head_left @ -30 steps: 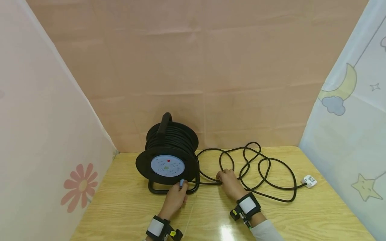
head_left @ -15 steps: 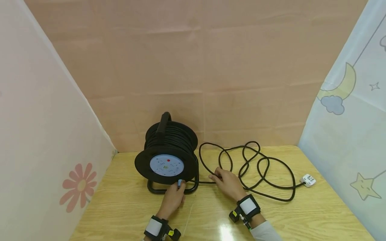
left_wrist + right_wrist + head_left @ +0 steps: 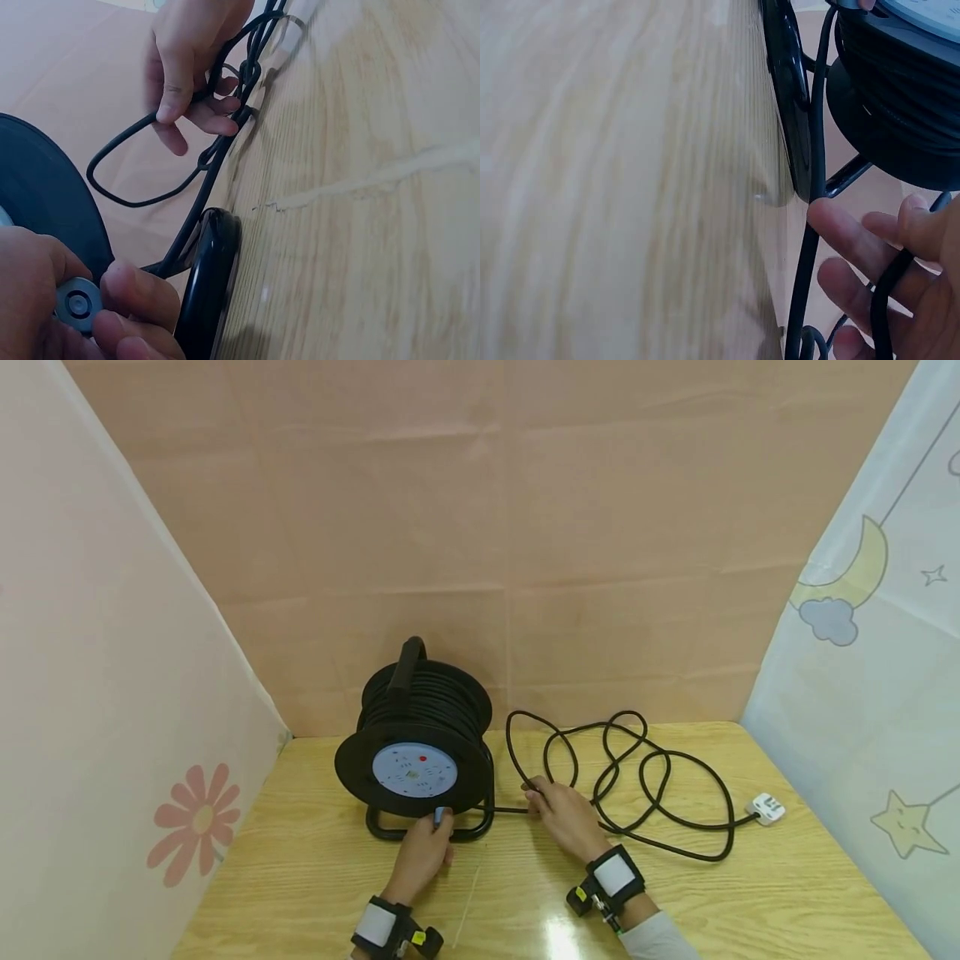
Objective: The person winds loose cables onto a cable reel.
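Observation:
A black cable reel (image 3: 352, 777) with a blue-grey socket panel (image 3: 397, 768) stands left of the table's middle in the head view. My left hand (image 3: 422, 852) grips its small blue-grey crank knob (image 3: 78, 303) at the front of the reel, between thumb and fingers. To the right, my right hand (image 3: 567, 820) holds a bight of black cable, pressed by the thumb against the fingers. In the right wrist view this bight crosses the palm, while a fingertip touches the other length of cable (image 3: 819, 135) running to the reel.
Loose cable loops spread over the right of the wooden table (image 3: 315, 893), ending in a white plug (image 3: 767, 808). The reel's black tube foot (image 3: 208, 285) rests on the table. A brown backdrop (image 3: 600, 568) rises behind; printed sheets flank both sides.
The left hand has moved slightly left with the knob, and the panel has turned a little clockwise. The right hand has gathered the cable, drawing its loop away from the reel.

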Available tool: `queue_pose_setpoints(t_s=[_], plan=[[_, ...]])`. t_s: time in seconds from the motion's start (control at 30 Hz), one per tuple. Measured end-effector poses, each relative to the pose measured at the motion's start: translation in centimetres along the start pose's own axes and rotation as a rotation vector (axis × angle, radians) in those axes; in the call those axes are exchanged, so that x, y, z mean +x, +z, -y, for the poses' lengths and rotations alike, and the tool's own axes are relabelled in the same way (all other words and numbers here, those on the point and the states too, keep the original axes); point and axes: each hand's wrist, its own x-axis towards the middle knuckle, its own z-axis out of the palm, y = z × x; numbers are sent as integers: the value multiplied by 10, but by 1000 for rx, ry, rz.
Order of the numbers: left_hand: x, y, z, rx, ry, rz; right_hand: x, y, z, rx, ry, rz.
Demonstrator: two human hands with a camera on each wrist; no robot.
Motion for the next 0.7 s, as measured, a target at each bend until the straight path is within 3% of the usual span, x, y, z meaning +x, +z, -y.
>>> queue_pose_setpoints(t_s=[0.2, 0.53, 0.7], plan=[[-1, -6, 3, 1, 4, 0, 0, 0, 3, 19, 2, -8], [-1, -11, 6, 1, 6, -38, -2, 2, -1, -52, -41, -51], [-1, -14, 8, 12, -22, -58, -2, 1, -2, 20, -48, -25]])
